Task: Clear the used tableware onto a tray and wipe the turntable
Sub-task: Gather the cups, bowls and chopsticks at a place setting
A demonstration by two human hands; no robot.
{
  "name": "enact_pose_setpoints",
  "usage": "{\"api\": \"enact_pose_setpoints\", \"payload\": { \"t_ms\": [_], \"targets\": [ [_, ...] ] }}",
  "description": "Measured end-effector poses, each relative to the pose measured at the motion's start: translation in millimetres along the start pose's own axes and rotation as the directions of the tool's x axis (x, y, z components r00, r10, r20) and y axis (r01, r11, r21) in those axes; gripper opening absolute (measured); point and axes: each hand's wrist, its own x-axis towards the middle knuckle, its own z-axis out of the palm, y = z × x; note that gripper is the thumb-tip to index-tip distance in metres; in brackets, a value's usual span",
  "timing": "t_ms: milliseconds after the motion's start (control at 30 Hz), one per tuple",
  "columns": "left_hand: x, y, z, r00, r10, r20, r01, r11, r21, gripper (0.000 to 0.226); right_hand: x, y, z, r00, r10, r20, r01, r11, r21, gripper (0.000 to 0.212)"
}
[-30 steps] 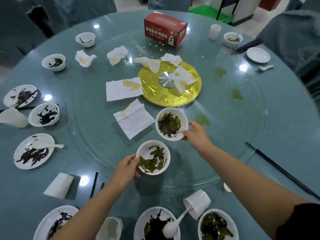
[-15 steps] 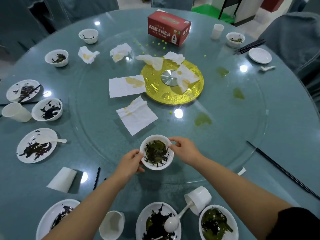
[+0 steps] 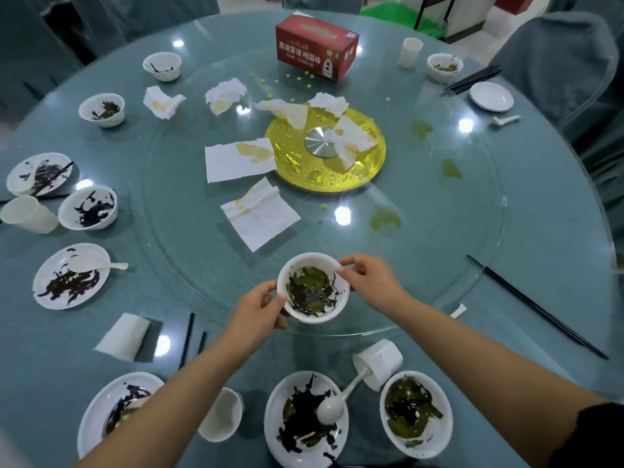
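Fingers [image 3: 341, 270] of the right hand [image 3: 374, 282] are pinching the far-right rim of a soiled white bowl [image 3: 312, 288], while the left hand [image 3: 258, 307] is gripping its near-left side, thumb on the rim. The bowl is sitting near the near edge of the glass turntable [image 3: 439, 214]. Stained napkins [image 3: 258, 219] are lying farther out, on the round counter [image 3: 557, 258].
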Motion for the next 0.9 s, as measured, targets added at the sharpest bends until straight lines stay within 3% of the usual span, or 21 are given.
{"api": "enact_pose_setpoints", "payload": {
  "t_ms": [167,333,533,733,900],
  "targets": [
    [-32.1,2.2,16.7,0.993,0.078,0.093,-0.084,0.995,0.056,0.044,-53.7,7.1,-21.5,1.000,-0.028,0.004,0.028,0.993,0.118,0.027],
    [-57.4,-2.7,41.9,0.971,0.102,0.218,-0.133,0.982,0.132,0.048,-108.9,34.9,-39.9,1.000,0.005,0.006,-0.006,0.990,0.138,0.041],
    [-84.6,-21.1,91.5,0.933,0.044,0.357,-0.103,0.984,0.148,0.049,-155.9,81.4,-56.5,0.996,0.060,-0.061,-0.053,0.992,0.111,0.031],
    [-105.7,-30.1,135.0,0.871,0.029,0.491,-0.117,0.982,0.150,0.065,-180.9,133.6,-61.1,0.980,0.160,-0.117,-0.150,0.984,0.092,0.031],
    [-109.8,-43.2,156.8,0.883,-0.009,0.469,-0.098,0.974,0.203,0.069,-182.0,159.9,-56.5,0.959,0.241,-0.147,-0.231,0.970,0.082,0.010]
  ]
}}
